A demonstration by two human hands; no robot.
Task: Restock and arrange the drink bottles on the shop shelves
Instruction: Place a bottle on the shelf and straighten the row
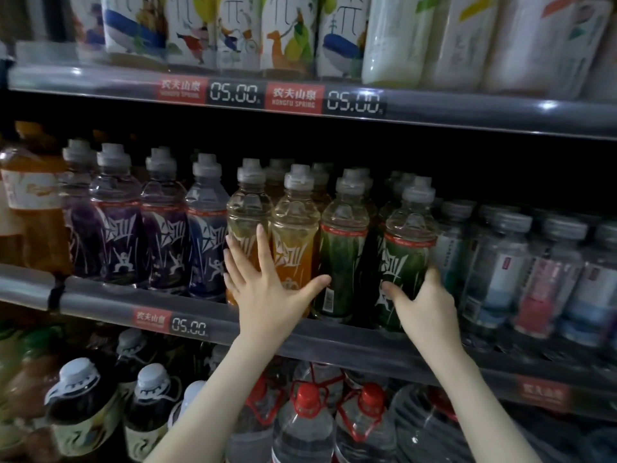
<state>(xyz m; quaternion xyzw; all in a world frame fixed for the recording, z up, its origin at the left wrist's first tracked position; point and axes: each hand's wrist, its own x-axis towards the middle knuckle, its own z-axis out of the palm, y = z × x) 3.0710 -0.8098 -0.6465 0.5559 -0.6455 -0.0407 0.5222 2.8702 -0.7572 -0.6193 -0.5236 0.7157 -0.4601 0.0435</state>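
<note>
Two green drinks stood at the front of the middle shelf (133, 294). The right-hand one, the green bottle (405, 255), was gripped low on its body by the right hand (425, 305), fingers and thumb curled round it; whether its base sat fully on the shelf could not be told. A dark gap separated it from the second green bottle (342, 259). The left hand (267, 285) lay flat, fingers straight and spread against the orange bottles (293, 235), thumb reaching the second green bottle, grasping nothing. Judgement: the shelf looked largely stocked, with purple bottles (117, 235), orange and green in rows by colour; closing the green gap and squaring the front row seemed left to do. Depth behind was too dark to assess. Water bottles (500, 272) stood just beside the held bottle on its right, leaving the right hand little room. Illustrated tea bottles (233, 31) filled the upper shelf; red-capped water jugs (307, 419) sat below; a price tag (170, 324) was clipped to the rail
</note>
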